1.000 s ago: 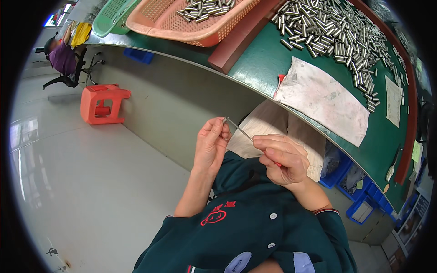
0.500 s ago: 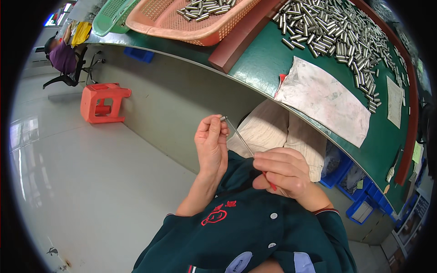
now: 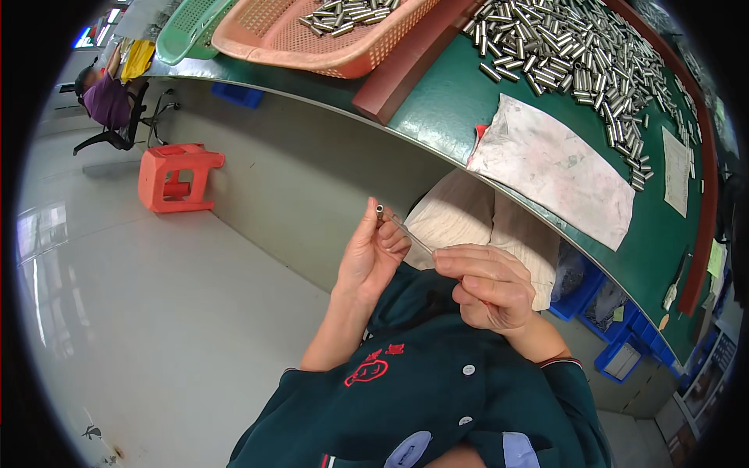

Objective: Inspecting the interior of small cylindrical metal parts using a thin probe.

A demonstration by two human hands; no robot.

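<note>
In front of my torso, below the table edge, my left hand [image 3: 365,261] pinches a small metal tube [image 3: 380,210] between thumb and fingers, its open end showing. My right hand [image 3: 493,287] grips a thin metal rod tool [image 3: 417,239], which slants up and left towards my left hand. The rod's tip lies beside the tube; whether they touch I cannot tell. The tool's handle is hidden in my right palm. Many similar metal tubes [image 3: 577,66] lie heaped on the green table [image 3: 433,117], beyond a stained white cloth [image 3: 554,168] at its near edge.
A pink basket [image 3: 292,61] holding more tubes and a green basket [image 3: 181,35] stand at the far left. A reddish-brown bar [image 3: 390,86] divides the tabletop. Blue bins [image 3: 620,355] sit below the right side. A red stool [image 3: 179,175] and a seated person [image 3: 108,100] are at left.
My left hand has turned, so the tube's open end now faces up. The rod's tip has left that end. My right fingers have shifted, covering the red handle seen earlier.
</note>
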